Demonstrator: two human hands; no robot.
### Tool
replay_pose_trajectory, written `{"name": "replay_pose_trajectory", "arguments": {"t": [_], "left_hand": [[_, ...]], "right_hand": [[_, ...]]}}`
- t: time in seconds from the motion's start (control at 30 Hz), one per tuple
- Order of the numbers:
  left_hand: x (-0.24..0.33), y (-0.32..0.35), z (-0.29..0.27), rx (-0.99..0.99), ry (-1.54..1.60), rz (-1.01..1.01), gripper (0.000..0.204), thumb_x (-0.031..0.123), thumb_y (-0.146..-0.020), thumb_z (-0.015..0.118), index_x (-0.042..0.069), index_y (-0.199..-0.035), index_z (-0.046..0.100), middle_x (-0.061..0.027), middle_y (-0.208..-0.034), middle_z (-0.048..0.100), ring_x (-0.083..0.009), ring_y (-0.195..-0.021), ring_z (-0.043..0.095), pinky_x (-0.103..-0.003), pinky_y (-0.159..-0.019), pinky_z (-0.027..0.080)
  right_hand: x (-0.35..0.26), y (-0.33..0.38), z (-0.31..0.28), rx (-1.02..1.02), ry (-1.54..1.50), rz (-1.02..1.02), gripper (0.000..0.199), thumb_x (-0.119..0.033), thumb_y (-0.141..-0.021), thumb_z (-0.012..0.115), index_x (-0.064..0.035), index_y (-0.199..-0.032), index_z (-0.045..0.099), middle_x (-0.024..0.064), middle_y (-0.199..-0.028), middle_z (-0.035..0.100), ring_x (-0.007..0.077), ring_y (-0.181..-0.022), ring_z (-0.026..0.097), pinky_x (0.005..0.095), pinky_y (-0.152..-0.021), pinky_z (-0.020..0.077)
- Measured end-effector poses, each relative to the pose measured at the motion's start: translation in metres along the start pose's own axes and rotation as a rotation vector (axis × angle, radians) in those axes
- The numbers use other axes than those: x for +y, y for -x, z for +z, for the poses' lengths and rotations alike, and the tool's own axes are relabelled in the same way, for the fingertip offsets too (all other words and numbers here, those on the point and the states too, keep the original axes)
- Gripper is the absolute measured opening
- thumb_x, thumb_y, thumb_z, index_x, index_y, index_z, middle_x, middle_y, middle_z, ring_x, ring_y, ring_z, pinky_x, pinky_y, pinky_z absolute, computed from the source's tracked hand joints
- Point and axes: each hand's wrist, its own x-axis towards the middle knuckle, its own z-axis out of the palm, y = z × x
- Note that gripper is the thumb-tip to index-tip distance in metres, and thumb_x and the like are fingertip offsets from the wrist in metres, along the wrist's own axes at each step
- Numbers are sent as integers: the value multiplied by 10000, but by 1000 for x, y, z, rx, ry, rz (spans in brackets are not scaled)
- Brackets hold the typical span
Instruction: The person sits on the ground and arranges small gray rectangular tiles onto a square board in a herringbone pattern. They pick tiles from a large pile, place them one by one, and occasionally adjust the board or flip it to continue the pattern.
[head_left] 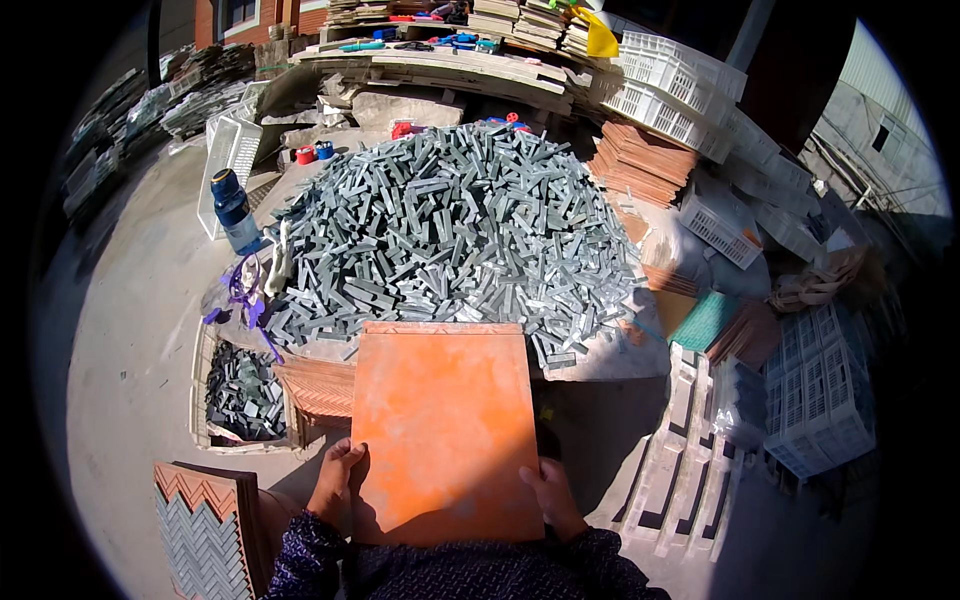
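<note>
Both my hands hold a flat orange board [440,420] in front of my body. My left hand [335,480] is closed on its left edge, with the thumb on the face. On the right edge my right hand [553,497] grips it the same way, fingers partly hidden underneath. The board's far edge, with a narrow grooved strip, overlaps the near side of a large heap of grey stone strips [450,220]. Left of my left hand stand orange herringbone-patterned trays [185,483], the front one partly filled with grey strips. More orange trays [315,385] lie beside the board.
A crate of dark stone pieces [245,395] sits on the left, below a blue bottle [235,212] and purple ribbon [243,285]. Orange sheets [645,160] and white plastic crates [670,85] are stacked back right. A slatted pallet [678,460] lies at right, near another crate stack [820,390].
</note>
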Motion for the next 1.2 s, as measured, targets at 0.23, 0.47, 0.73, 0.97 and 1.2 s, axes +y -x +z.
{"name": "replay_pose_trajectory", "arguments": {"t": [0.23,0.47,0.73,0.97,1.2], "left_hand": [[24,-29,4,81,-84,116,125,80,-898,554,72,-774,551,55,-643,512,-40,-520,430,-191,-480,307],[-6,-28,-7,59,-19,86,43,89,-885,570,81,-843,578,54,-662,511,-40,-561,424,-195,-515,303],[91,-88,64,148,-1280,817,485,31,-802,607,20,-1273,492,-195,-1304,507,-363,-1222,471,-398,-1003,405],[98,-166,67,-19,-1652,941,479,204,-856,577,55,-1305,499,-128,-1357,495,-293,-1271,439,-420,-1103,277],[95,-150,66,0,-1623,944,451,172,-856,559,49,-1288,517,-133,-1337,512,-293,-1253,453,-433,-1100,271]], "right_hand": [[-18,-25,20,99,-74,148,239,-172,-876,610,16,-1022,630,22,-884,633,80,-814,557,273,-704,459],[6,-40,2,-17,12,132,357,-192,-886,596,37,-1160,576,83,-1035,647,155,-951,589,305,-827,459],[-96,-138,21,24,811,-712,526,-137,-857,607,31,-1319,417,258,-1321,455,402,-1180,484,416,-985,407],[-87,-226,52,63,1101,-565,547,-248,-892,567,0,-1352,406,177,-1410,404,327,-1320,355,379,-1077,325],[-76,-207,55,152,1027,-651,474,-178,-886,572,-13,-1318,464,171,-1350,473,322,-1258,441,380,-1020,394]]}}
